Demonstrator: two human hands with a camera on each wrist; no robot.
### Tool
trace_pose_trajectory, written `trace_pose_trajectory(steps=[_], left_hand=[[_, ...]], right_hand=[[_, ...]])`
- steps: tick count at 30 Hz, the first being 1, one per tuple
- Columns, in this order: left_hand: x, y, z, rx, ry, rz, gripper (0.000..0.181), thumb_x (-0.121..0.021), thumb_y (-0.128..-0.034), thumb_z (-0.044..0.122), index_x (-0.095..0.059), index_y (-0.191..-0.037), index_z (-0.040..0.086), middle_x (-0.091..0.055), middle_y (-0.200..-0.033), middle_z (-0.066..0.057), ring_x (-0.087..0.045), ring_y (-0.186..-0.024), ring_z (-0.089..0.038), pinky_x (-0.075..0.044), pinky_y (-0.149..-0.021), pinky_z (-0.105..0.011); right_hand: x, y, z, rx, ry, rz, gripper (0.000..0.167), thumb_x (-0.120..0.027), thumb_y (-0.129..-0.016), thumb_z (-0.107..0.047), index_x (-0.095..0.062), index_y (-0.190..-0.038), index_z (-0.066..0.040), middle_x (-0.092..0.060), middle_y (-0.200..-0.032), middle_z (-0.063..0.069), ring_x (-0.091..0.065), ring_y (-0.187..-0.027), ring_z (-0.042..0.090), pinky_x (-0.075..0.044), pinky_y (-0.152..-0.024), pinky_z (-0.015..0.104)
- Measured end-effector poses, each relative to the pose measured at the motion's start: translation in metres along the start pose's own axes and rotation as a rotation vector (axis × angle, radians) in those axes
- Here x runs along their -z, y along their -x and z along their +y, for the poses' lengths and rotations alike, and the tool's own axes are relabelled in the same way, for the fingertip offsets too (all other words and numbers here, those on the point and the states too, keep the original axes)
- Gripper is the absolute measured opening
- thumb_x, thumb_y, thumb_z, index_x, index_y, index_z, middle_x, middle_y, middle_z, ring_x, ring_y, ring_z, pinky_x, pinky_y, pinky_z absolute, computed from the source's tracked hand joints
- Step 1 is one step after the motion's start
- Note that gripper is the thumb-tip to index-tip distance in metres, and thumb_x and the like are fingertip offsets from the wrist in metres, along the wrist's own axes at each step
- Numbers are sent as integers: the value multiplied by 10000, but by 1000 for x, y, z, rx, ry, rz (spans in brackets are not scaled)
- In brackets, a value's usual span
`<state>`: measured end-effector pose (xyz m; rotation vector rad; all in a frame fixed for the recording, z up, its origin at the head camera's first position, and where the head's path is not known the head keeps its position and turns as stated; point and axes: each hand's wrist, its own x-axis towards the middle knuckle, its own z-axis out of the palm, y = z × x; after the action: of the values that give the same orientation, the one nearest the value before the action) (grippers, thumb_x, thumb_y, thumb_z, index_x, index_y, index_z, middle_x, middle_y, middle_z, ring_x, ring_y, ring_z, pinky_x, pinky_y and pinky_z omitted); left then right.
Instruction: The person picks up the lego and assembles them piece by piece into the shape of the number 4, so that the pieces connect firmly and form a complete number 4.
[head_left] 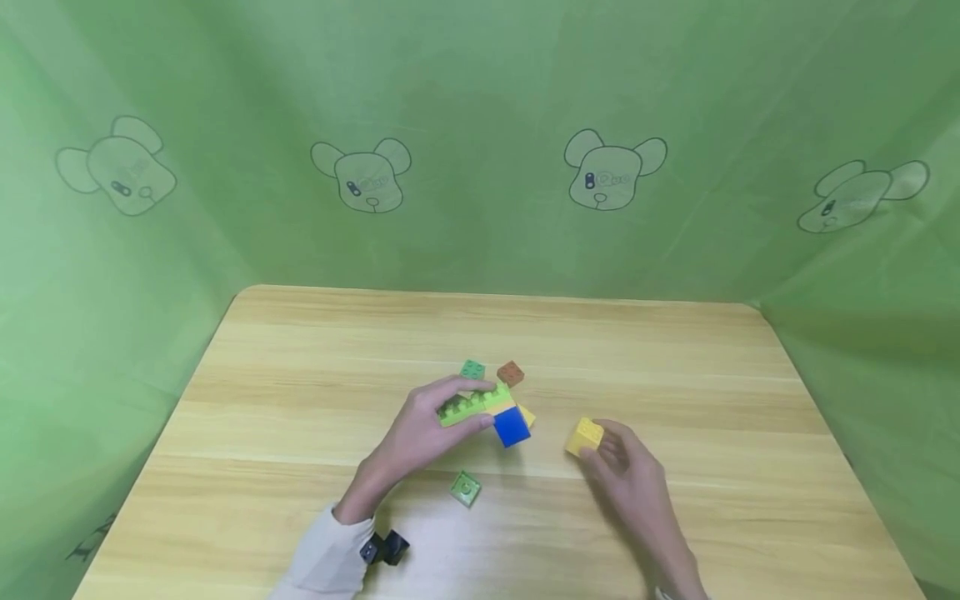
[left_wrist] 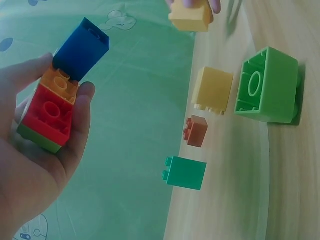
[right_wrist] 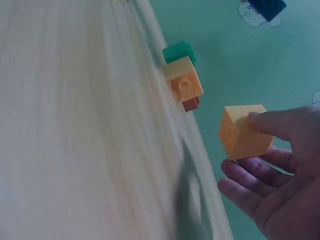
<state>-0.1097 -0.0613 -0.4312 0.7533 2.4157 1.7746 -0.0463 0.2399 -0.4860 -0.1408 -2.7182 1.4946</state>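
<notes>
My left hand grips a joined block of toy building bricks between thumb and fingers, raised above the table. In the left wrist view its parts are a red brick over lime green, an orange brick, and a blue brick at the far end. Off to the right, my right hand pinches a loose yellow brick with thumb and fingertips. That brick is tilted in the right wrist view, apart from the joined block.
Loose bricks lie on the wooden table: teal green and brown behind the left hand, yellow partly hidden by the blue brick, and light green nearer me. A green curtain surrounds the table.
</notes>
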Motion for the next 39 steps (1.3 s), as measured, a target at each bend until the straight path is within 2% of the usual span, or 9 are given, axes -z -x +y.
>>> trace_pose_trajectory(steps=[5, 7, 9, 12, 14, 21, 25, 32, 39], left_hand=[[-2, 0, -1, -34, -5, 4, 415, -794, -940, 235, -690, -1337, 173, -669, -1365, 34, -627, -1202, -165, -556, -936, -338], [-2, -1, -2, -52, -6, 1, 417, -792, -940, 220, -688, -1340, 166, -667, -1367, 35, -599, -1276, -171, -535, -1021, -373], [-3, -1, -3, -65, -3, -1, 415, -794, -938, 209, -691, -1338, 164, -670, -1361, 37, -598, -1279, -169, -529, -1043, -388], [-3, -1, -3, -87, 0, -5, 412, -800, -932, 195, -698, -1329, 155, -679, -1342, 28, -611, -1256, -171, -533, -1038, -388], [-4, -1, -3, -84, 0, -10, 408, -801, -932, 202, -702, -1326, 164, -682, -1334, 40, -620, -1232, -155, -543, -1012, -371], [-5, -1, -2, -79, -11, -27, 399, -790, -943, 220, -704, -1330, 174, -675, -1355, 50, -626, -1225, -140, -559, -980, -356], [-6, 0, -2, -73, -9, -30, 396, -788, -945, 227, -706, -1329, 177, -676, -1360, 36, -638, -1200, -145, -572, -940, -335], [-8, -1, -3, -101, -2, -20, 380, -798, -936, 200, -720, -1304, 153, -689, -1347, 1, -657, -1181, -169, -583, -911, -315], [-9, -2, -4, -117, 2, -11, 374, -805, -927, 182, -727, -1291, 145, -697, -1331, -13, -680, -1071, -154, -593, -812, -289]], right_hand=[[-7, 4, -13, 50, -39, -30, 510, -709, -987, -92, -532, -1463, -46, -613, -1333, 238, -639, -1205, 431, -553, -1016, 436], [-11, 5, -18, 45, -79, -50, 540, -713, -982, -84, -514, -1483, -46, -598, -1337, 240, -634, -1208, 434, -553, -1017, 388], [-14, 6, -21, 13, -132, -72, 565, -721, -979, -104, -500, -1496, -54, -598, -1345, 227, -637, -1208, 407, -553, -1004, 314], [-20, 8, -24, -32, -197, -91, 550, -736, -969, -127, -527, -1472, -49, -623, -1338, 202, -666, -1175, 339, -548, -964, 219], [-22, 9, -25, -37, -224, -99, 517, -753, -958, -145, -570, -1432, -49, -650, -1323, 181, -686, -1151, 289, -554, -943, 202], [-24, 14, -34, 68, -269, -146, 475, -749, -959, -134, -594, -1396, -30, -695, -1293, 145, -685, -1129, 167, -557, -982, 248], [-27, 15, -38, 79, -272, -152, 458, -740, -958, -103, -600, -1383, -7, -706, -1262, 152, -684, -1098, 129, -558, -972, 233], [-32, 15, -44, 124, -312, -171, 459, -738, -962, -94, -599, -1390, 0, -709, -1241, 169, -695, -1085, 144, -588, -943, 277], [-34, 16, -46, 147, -330, -150, 455, -727, -964, -68, -599, -1393, 8, -711, -1218, 187, -703, -1060, 134, -600, -919, 286]])
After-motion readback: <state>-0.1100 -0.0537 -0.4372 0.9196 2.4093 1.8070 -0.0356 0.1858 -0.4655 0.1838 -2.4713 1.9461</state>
